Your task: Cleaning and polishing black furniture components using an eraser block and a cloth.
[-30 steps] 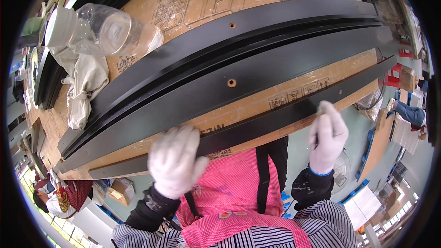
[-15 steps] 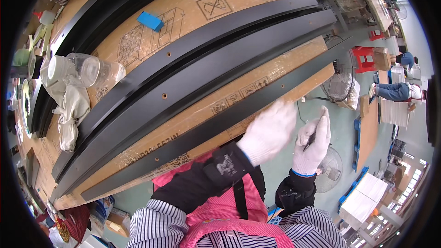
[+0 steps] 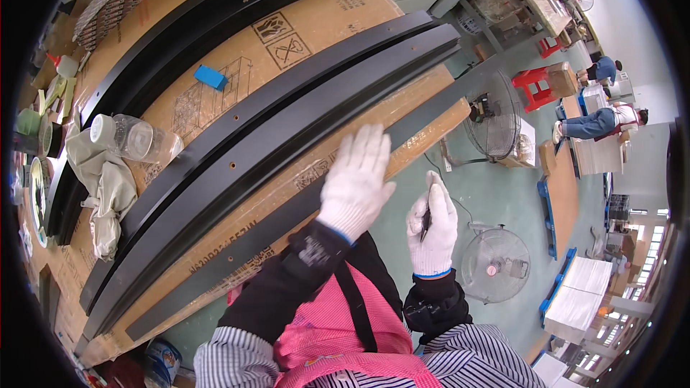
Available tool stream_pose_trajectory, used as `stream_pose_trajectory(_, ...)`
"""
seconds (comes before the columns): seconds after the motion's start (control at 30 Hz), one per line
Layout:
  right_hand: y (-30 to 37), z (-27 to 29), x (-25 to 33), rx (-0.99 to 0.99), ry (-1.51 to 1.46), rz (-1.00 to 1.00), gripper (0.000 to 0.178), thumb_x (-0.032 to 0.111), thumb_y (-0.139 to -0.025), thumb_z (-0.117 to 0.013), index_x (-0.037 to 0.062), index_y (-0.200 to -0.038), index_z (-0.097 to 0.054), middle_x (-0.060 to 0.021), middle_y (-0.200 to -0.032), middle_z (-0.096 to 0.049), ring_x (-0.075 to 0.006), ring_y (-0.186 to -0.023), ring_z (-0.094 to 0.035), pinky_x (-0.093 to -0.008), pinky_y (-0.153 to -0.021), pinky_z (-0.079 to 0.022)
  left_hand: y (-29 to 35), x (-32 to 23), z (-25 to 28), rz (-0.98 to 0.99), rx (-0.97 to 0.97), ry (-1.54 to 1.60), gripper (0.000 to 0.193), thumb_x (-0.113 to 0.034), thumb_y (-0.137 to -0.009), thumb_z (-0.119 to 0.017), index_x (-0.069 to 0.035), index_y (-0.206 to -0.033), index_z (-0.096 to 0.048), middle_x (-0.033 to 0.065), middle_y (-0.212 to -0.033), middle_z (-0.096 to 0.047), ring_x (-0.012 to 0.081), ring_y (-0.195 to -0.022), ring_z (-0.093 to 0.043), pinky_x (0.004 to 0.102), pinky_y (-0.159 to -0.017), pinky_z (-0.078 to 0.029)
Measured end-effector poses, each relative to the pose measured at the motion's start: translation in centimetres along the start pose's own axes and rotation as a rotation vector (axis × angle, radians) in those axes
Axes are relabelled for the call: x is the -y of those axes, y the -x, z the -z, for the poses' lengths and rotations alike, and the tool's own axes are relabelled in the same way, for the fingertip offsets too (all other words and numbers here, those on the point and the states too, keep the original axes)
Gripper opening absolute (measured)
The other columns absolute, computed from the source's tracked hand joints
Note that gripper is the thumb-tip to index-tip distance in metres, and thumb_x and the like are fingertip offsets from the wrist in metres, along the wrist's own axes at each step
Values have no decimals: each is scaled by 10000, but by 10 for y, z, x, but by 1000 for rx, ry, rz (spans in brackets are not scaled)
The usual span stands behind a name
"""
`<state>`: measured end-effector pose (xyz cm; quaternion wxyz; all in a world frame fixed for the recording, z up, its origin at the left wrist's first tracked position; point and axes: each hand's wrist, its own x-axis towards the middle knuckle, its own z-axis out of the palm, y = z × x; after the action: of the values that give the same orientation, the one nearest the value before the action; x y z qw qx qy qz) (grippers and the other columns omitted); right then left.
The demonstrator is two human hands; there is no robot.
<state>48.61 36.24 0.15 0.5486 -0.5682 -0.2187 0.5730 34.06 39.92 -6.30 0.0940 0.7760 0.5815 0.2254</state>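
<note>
My left hand [image 3: 357,185], in a white knit glove, is open with its fingers stretched out flat. It lies over the nearest dark strip [image 3: 208,275], a flat piece with small holes; whether it presses on it I cannot tell. Beyond lies a longer curved black piece [image 3: 302,118], also with a hole. My right hand [image 3: 435,233], gloved too, is raised beside the bench edge. Its fingers and thumb close on a small, slim dark object [image 3: 426,221], mostly hidden by the glove.
Cardboard [image 3: 237,79] covers the bench under the black pieces. On it are a blue block [image 3: 210,77], a clear plastic jar [image 3: 140,140] and a crumpled beige cloth [image 3: 111,201]. Standing fans [image 3: 496,264], a red stool [image 3: 530,90] and another person [image 3: 600,126] are off to the right.
My left hand has moved left over the nearest strip, and its fingers now show spread flat. My right hand has shifted left in view, still closed on the dark object. The whole view has turned slightly.
</note>
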Motion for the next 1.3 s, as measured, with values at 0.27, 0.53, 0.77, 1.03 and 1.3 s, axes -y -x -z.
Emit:
stream_pose_trajectory(0.27, 33, 16, 0, 108, 137, 91, 382, 243, -1121, -556, -45, -1366, -612, 29, -607, -475, -55, -456, -387, -235, -429, -313, -17, 4, -27, -25, -30, 0, 776, -389, -974, -661, -8, -1599, -402, 183, -1700, -357, 343, -1576, -328, 496, -1300, -246)
stream_pose_trajectory(0.53, 58, 21, -35, 155, 150, 18, 392, 234, -1133, -532, -29, -1417, -590, 41, -634, -435, -48, -464, -362, -222, -418, -299, 147, 29, 49, 210, -207, -7, 880, -357, -811, -819, -8, -1537, -466, 195, -1613, -458, 381, -1479, -451, 521, -1247, -348)
stream_pose_trajectory(0.77, 90, -12, -51, 372, 289, 10, 399, 232, -1118, -562, -49, -1398, -601, 30, -627, -458, -44, -463, -379, -219, -406, -306, 320, 73, 134, 500, -178, -266, 878, -316, -811, -817, -3, -1548, -456, 215, -1604, -473, 412, -1479, -463, 564, -1239, -354)
stream_pose_trajectory(1.03, 82, 19, -60, 413, 386, 73, 355, 206, -1109, -577, -31, -1365, -643, 36, -599, -466, -37, -451, -369, -221, -403, -291, 517, 120, 212, 831, -99, -586, 872, -280, -922, -746, 42, -1612, -321, 285, -1658, -366, 455, -1537, -363, 554, -1277, -280)
stream_pose_trajectory(1.3, 67, 46, -66, 351, 431, 71, 399, 237, -1121, -565, 14, -1449, -612, 57, -668, -450, -31, -472, -343, -212, -416, -282, 658, 131, 255, 1264, -152, -866, 553, -270, -968, -716, 0, -1425, -561, 238, -1405, -626, 406, -1313, -587, 494, -1102, -471)
